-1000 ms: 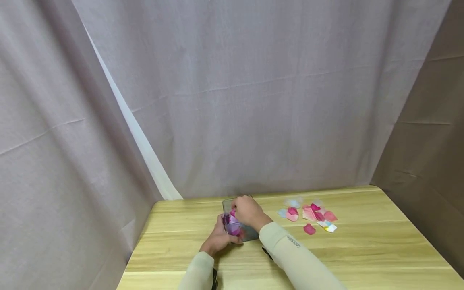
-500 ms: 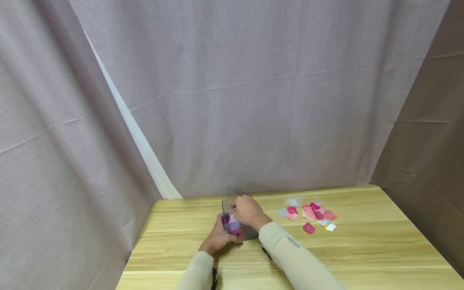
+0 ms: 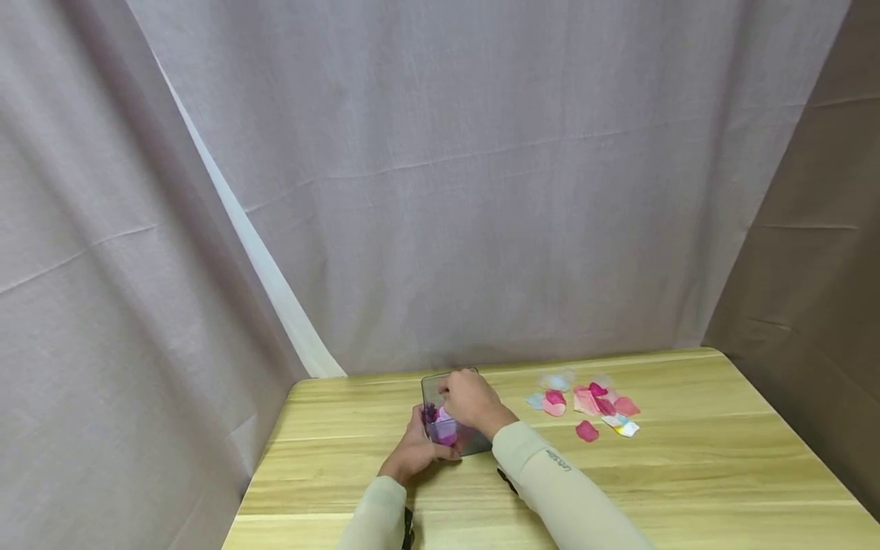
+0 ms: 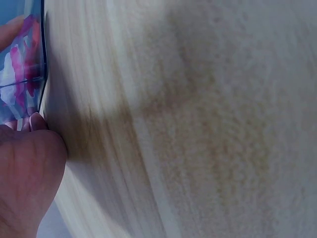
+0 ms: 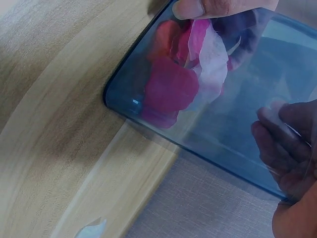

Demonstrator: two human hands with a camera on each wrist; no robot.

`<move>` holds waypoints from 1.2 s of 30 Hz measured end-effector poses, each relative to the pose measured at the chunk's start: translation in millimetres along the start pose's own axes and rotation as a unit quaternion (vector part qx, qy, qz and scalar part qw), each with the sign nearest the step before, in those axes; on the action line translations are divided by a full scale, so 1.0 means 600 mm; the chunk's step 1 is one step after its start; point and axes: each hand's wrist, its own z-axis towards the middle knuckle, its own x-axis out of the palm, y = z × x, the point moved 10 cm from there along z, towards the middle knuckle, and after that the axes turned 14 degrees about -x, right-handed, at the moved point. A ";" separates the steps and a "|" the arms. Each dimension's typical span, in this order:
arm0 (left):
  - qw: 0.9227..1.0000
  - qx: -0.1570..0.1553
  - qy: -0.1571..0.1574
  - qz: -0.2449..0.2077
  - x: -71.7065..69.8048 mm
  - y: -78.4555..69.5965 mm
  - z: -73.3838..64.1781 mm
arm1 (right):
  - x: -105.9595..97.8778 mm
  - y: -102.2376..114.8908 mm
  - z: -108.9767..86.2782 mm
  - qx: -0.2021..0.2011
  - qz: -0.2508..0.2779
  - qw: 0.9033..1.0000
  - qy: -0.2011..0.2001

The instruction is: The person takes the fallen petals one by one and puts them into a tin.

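Note:
A see-through grey plastic box [image 3: 435, 388] stands on the table, open side up, with pink, white and purple petals [image 3: 444, 435] low inside it. My left hand [image 3: 414, 451] grips the box at its near left corner, thumb along the front. My right hand [image 3: 471, 399] bends over the right side with curled fingers down inside the box. Through the clear wall in the right wrist view, those fingers [image 5: 277, 148] are drawn close to the thumb, apart from the petal heap [image 5: 171, 84]. I cannot tell whether they hold a petal.
Right of the box, loose pink, white and pale blue petals [image 3: 605, 405] lie scattered on the wooden table [image 3: 687, 473]. A lone dark pink petal [image 3: 587, 431] lies nearer. Grey curtains [image 3: 481, 229] hang behind the table's back edge.
A magenta petal at my right fingertips a second ago no longer shows there, and the petals in the box sit lower. Both hands stay nearly in place.

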 end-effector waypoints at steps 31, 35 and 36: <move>1.000 0.003 -0.023 0.020 0.001 -0.002 0.001 | -0.110 0.052 -0.167 -0.135 0.017 0.967 -0.215; 0.999 0.012 -0.024 0.026 0.002 -0.002 0.003 | -0.113 0.070 -0.232 -0.172 -0.027 0.955 -0.242; 0.999 0.012 -0.024 0.026 0.002 -0.002 0.004 | -0.112 0.071 -0.245 -0.177 -0.037 0.952 -0.245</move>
